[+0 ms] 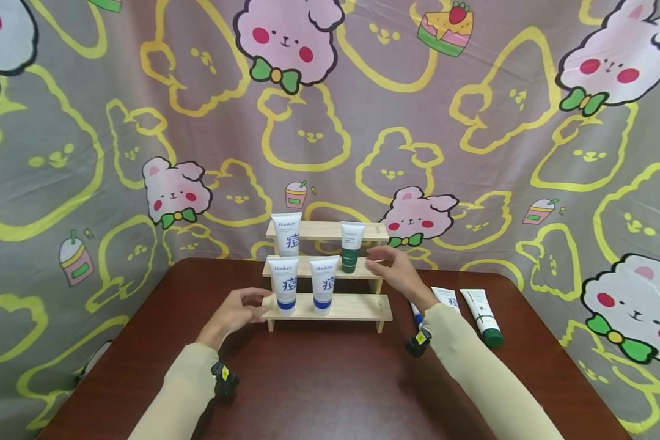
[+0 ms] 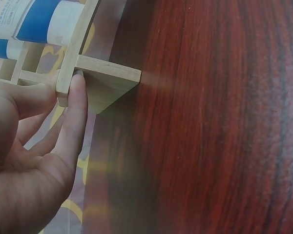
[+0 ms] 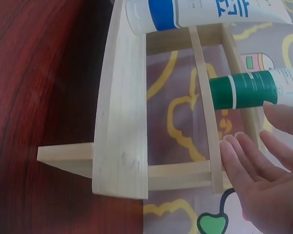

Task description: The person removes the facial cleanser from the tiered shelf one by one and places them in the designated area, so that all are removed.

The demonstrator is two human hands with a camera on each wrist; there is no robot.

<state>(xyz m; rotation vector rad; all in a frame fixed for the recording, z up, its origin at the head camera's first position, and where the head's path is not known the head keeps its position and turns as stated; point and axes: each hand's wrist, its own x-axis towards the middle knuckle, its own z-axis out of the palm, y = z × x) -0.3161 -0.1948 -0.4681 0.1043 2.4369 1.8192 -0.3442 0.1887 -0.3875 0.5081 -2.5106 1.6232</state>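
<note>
Green tube [image 1: 352, 245] stands upright, cap-down; right grip [image 1: 397, 269] unclenched; left grip [image 1: 235, 315] pinches rack [image 1: 357, 308].

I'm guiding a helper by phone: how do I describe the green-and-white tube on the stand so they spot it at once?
On the dark brown table is a pale wooden three-step stand. On its middle step, toward the right, a tube stands upright, white above, green below. It's the stand's only green one; the other three tubes carry blue lettering.
</note>
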